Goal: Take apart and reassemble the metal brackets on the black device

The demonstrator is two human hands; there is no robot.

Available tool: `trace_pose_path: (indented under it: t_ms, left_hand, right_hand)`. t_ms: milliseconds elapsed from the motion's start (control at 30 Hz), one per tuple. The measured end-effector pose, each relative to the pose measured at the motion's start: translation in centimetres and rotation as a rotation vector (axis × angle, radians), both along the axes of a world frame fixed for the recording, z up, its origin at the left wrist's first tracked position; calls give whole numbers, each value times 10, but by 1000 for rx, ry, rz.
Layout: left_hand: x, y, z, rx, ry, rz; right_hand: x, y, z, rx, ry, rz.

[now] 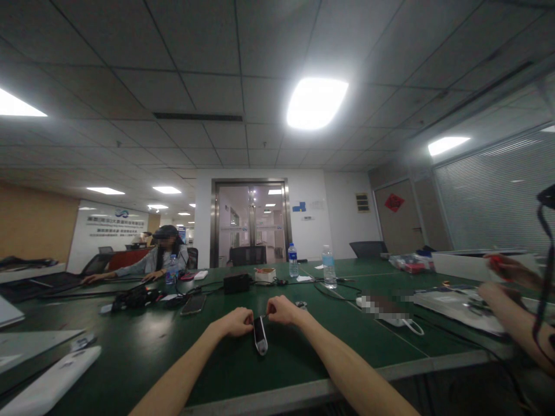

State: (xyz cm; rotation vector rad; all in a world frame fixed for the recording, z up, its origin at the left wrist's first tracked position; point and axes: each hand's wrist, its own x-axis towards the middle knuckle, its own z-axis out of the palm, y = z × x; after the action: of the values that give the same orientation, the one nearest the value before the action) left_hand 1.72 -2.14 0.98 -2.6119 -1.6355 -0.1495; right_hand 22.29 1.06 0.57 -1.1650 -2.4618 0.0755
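A narrow oblong object (pixel 261 337) with a pale rim and a dark face lies on the green table in front of me; its exact kind is too small to tell. My left hand (pixel 239 322) is closed at its left side, fingertips bunched close to its far end. On the other side my right hand (pixel 282 310) pinches thumb and fingers together just above and right of that far end. Whatever sits in either pinch is too small to make out. Behind my right wrist a small shiny item (pixel 300 304) is partly hidden.
Beyond my hands are a phone (pixel 193 305), a black box (pixel 236 282), a small open box (pixel 265 275) and two water bottles (pixel 329 268). At right, a co-worker's hands (pixel 505 283) are over a white panel (pixel 451 306). Another person (pixel 167 254) sits far left.
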Motion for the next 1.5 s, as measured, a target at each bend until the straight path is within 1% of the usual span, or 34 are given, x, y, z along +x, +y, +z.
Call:
trace_pose_path:
  t_ms: [433, 700, 900, 1100, 1233, 1500]
  left_hand:
    - [0, -2, 1, 11, 6, 0]
    - [-3, 6, -3, 17, 14, -17]
    - [-3, 8, -4, 30, 18, -17]
    - [-3, 6, -3, 17, 10, -20]
    - [-3, 5, -2, 6, -3, -18]
    - [-1, 1, 1, -6, 10, -6]
  right_hand:
    - [-1, 6, -4, 19, -50, -29]
    - [-1, 5, -5, 36, -63, 1]
    - [0, 7, -5, 48, -79, -14]
    - [3, 5, -3, 13, -99, -21]
    - [3, 7, -4, 0, -76, 1]
    - [3, 4, -2, -23, -47, -2]
